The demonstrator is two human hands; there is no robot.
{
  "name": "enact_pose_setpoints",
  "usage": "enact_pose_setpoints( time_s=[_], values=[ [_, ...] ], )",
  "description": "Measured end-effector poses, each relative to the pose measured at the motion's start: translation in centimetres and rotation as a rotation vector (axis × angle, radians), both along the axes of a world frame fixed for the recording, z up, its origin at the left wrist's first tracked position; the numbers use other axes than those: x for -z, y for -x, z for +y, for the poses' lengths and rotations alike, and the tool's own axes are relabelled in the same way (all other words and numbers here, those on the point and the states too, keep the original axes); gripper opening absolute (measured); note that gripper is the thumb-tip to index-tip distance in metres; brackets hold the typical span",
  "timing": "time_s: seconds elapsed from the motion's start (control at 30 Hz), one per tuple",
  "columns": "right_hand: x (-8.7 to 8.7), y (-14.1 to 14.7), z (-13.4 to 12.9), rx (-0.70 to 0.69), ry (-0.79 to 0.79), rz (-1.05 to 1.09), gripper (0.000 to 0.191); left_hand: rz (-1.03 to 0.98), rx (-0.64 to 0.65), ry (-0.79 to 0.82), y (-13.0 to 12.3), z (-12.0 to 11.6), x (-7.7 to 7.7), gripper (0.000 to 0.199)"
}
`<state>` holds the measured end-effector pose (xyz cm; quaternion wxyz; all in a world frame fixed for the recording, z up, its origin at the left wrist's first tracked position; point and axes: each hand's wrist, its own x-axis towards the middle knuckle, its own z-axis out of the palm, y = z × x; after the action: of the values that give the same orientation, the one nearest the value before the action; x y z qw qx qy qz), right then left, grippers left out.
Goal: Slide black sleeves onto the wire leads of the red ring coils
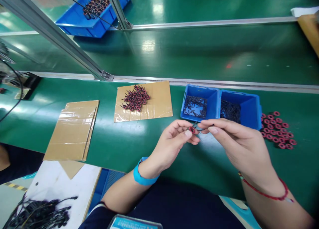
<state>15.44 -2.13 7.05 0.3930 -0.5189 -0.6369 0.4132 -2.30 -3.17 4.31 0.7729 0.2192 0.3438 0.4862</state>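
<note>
In the head view, the left hand [171, 139] is clamped on a red-and-black ring [191, 129], which sits at its thumb tip, toward two o'clock from the palm and between nine and ten o'clock from the right hand [243, 144]. The right thumb and forefinger pinch a thin black piece [203, 129] just beside the ring. Loose red rings [277, 131] lie on the green surface [104, 136] at two o'clock from the right hand.

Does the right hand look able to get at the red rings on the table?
Probably yes: the red rings lie on the green table, close to the right hand, with nothing visible between. That hand, though, seems to be pinching a thin black piece.
</note>
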Motion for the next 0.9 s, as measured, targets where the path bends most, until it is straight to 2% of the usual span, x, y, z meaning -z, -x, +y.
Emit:
enact_pose_setpoints(
  time_s=[0.1,0.17,0.27,0.37,0.43,0.53,0.73,0.8,0.9],
  values=[
    [0.3,-0.3,0.4,0.008,-0.112,-0.096,0.018,-0.026,0.000,-0.005,0.1,0.0,0.1,0.018],
    [0.9,-0.4,0.7,-0.010,-0.239,-0.271,0.018,-0.052,-0.001,-0.012,0.1,0.0,0.1,0.018],
    [1.9,-0.3,1.1,-0.147,-0.443,-0.581,0.018,-0.093,0.002,-0.041,0.1,0.0,0.0,0.018],
    [2.4,-0.1,1.1,-0.300,-0.493,-0.686,0.026,-0.108,0.023,-0.064,0.0,-0.1,0.0,0.018],
    [2.2,0.0,1.0,-0.341,-0.446,-0.630,0.028,-0.089,0.033,-0.060,0.0,-0.1,0.1,0.017],
    [1.6,-0.1,0.8,-0.320,-0.293,-0.459,0.021,-0.053,0.036,-0.058,0.0,-0.2,0.4,0.017],
    [0.7,-0.3,0.9,-0.064,0.143,-0.021,0.014,0.006,0.057,-0.063,0.2,-0.1,0.5,0.016],
    [0.3,-0.3,1.1,0.010,0.200,0.086,0.011,0.004,0.091,-0.041,0.2,-0.1,0.5,0.018],
    [-0.5,-0.5,1.3,0.040,0.185,0.133,0.010,0.007,0.151,-0.016,0.3,-0.3,0.5,0.020]
  ],
)
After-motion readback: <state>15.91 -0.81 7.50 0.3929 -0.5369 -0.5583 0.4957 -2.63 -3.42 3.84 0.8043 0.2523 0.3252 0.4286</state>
